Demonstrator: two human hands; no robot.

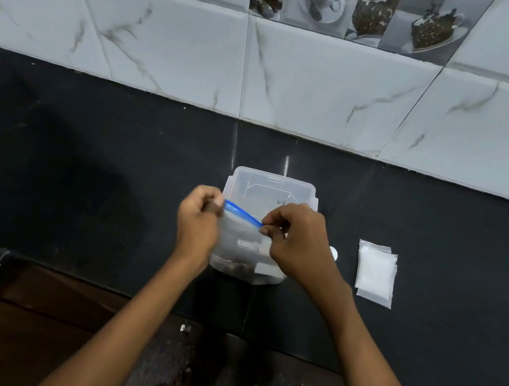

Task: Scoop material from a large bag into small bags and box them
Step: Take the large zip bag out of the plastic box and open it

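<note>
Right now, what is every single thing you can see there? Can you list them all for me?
Zip bag: one, clear with a blue strip along the top, held up over the counter by both hands, something dark at its bottom.
Plastic box: one, clear, on the counter just behind the zip bag.
Small bags: a little stack, count hard to tell, clear and whitish, lying flat on the counter to the right.
Small round thing: one, white, partly hidden behind the right wrist; cannot tell what it is.
Counter: one, black.
Wall tiles: white marbled, behind the counter; some at the top show cups.
Left hand: pinching the strip's left end.
Right hand: pinching the strip's right end.
</note>
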